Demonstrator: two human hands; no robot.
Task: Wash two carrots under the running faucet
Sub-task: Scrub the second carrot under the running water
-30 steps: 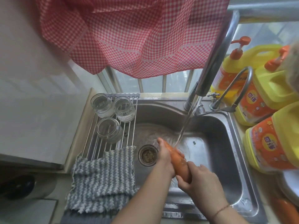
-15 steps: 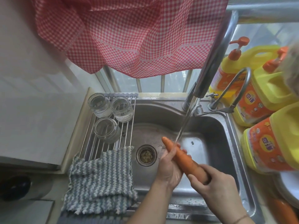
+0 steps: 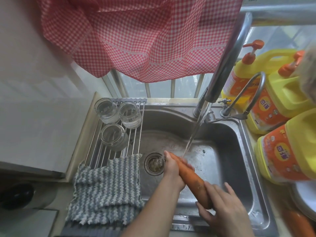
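- Orange carrot [image 3: 191, 178] in the head view lies slanted over the steel sink [image 3: 239, 168], thin tip up near the falling water stream [image 3: 193, 134], thick end toward the person.
- Left hand [image 3: 172, 170] grasps the upper part, fingers wrapped round it just beside the drain [image 3: 154, 164].
- Right hand [image 3: 224, 207] grips the thick end, fingers curled over it.
- Faucet [image 3: 225, 65] is running — the stream lands at the carrot's tip.
- Second carrot [image 3: 298, 223] lies well apart on the bench at the lower right, beside a white plate [image 3: 302, 200] and yellow detergent jugs [image 3: 287, 151].
- Step in hand, by my judgement: rubbing the first carrot clean.
- Next move probably calls for turning it so the thick end meets the water — then swapping carrots.
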